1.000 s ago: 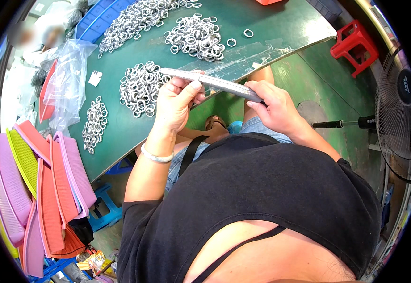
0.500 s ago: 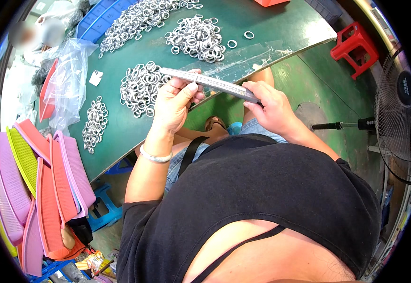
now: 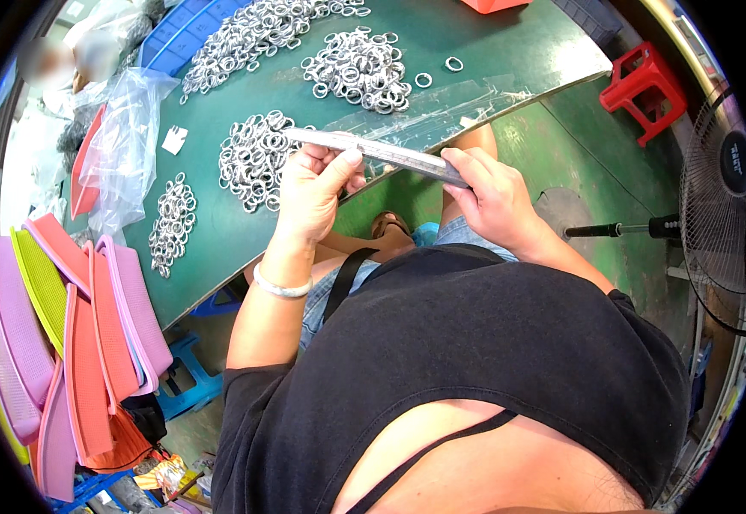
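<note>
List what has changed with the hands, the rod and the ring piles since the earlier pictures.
The grey rod has shifted slightly toward the person's left, and the right hand on its thicker end has moved a little that way with it. Nothing was visibly taken hold of or let go: the left hand still grips the rod too. The ring piles look unchanged.

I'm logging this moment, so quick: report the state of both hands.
Left hand: closed on the grey rod, toward its thinner end.
Right hand: closed, holding the rod's thicker end.
</note>
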{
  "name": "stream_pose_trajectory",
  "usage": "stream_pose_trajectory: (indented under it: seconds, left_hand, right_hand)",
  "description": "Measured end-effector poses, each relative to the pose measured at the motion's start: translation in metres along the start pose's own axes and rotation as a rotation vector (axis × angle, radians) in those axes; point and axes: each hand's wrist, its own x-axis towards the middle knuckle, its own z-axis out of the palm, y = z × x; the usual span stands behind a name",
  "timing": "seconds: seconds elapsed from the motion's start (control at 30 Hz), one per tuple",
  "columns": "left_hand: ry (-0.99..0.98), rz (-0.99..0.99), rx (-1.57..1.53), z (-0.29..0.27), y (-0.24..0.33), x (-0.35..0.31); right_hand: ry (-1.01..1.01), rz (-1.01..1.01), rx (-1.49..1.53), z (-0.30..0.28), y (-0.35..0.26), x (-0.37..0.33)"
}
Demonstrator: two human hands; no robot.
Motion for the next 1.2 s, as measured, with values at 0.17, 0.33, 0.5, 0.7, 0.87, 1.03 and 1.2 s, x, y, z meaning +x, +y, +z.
stream_pose_trajectory:
  seconds: [0.17,0.33,0.5,0.7,0.87,1.03,1.2]
  left_hand:
    - [0.040,0.016,-0.026,0.008,-0.004,0.001]
    - [0.044,0.023,-0.015,0.006,-0.002,-0.001]
    - [0.023,0.016,-0.142,0.011,0.006,-0.005]
    - [-0.047,0.065,-0.043,-0.005,-0.004,-0.003]
    - [-0.026,0.147,-0.078,-0.003,-0.008,-0.002]
    - [-0.007,0.168,0.001,-0.002,-0.006,-0.003]
    - [0.017,0.124,-0.025,0.004,-0.007,-0.001]
  right_hand:
    - [0.008,0.019,0.007,0.003,0.001,-0.001]
    - [0.000,0.033,0.083,0.002,0.001,-0.001]
    - [-0.027,0.072,0.156,0.003,0.000,-0.002]
    - [-0.049,0.067,0.182,0.004,-0.001,-0.002]
    - [-0.042,0.071,0.172,0.003,-0.002,-0.002]
    - [-0.050,0.077,0.179,0.002,-0.004,-0.001]
    - [-0.034,0.081,0.160,0.003,-0.002,-0.002]
